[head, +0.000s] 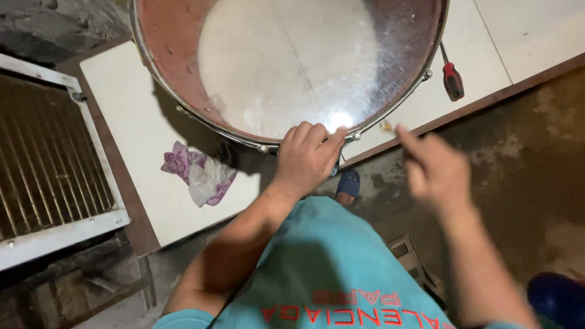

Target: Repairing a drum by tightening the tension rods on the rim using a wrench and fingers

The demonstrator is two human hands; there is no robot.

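A large drum (292, 61) with a clear, glossy head and metal hoop lies flat on the white desk (140, 134), overhanging its near edge. It looks bulky and rigid at the rim, the membrane likely fragile; the hoop is the safest hold. The left hand (308, 158) grips that rim; the right hand (436, 170) hovers blurred, fingers loose, holding nothing. A red-handled screwdriver (452, 78) lies beside.

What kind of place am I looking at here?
Probably a small repair workshop: a drum with a metal hoop lies on a white worktable, a red-handled screwdriver beside it, over a bare concrete floor. The left hand grips the hoop.
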